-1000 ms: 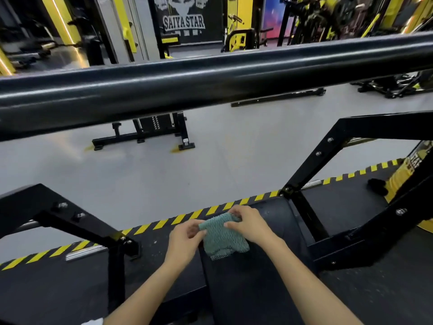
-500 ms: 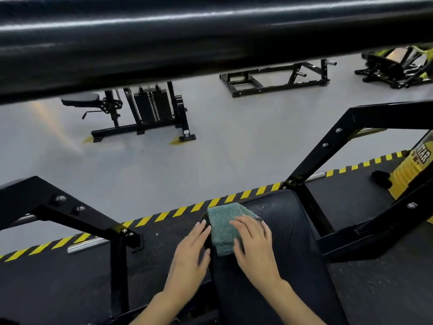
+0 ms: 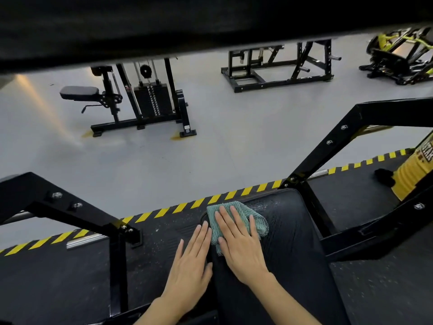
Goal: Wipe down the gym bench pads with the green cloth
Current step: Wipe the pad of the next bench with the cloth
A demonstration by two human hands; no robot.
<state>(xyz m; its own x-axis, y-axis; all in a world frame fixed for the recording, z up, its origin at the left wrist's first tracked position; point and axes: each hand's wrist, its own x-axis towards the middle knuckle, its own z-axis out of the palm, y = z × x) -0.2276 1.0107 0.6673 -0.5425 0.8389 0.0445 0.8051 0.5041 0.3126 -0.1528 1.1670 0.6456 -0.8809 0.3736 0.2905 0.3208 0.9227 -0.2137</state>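
change: right hand (image 3: pixel 239 245) now lies flat over the cloth (image 3: pixel 257 219), farther up the pad (image 3: pixel 289 245).
left hand (image 3: pixel 192 261): fingers straight, against pad's left edge.
cloth: green mesh, crumpled, pad's far-left corner.

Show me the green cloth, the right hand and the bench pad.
green cloth (image 3: pixel 257 222), head view, its right edge beside the fingers.
right hand (image 3: pixel 241 250), head view, back of the hand.
bench pad (image 3: pixel 290 245), head view, bare top surface.

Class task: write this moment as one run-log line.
stage: wipe | right hand: pressing green cloth flat on bench pad | left hand: flat at pad's left edge
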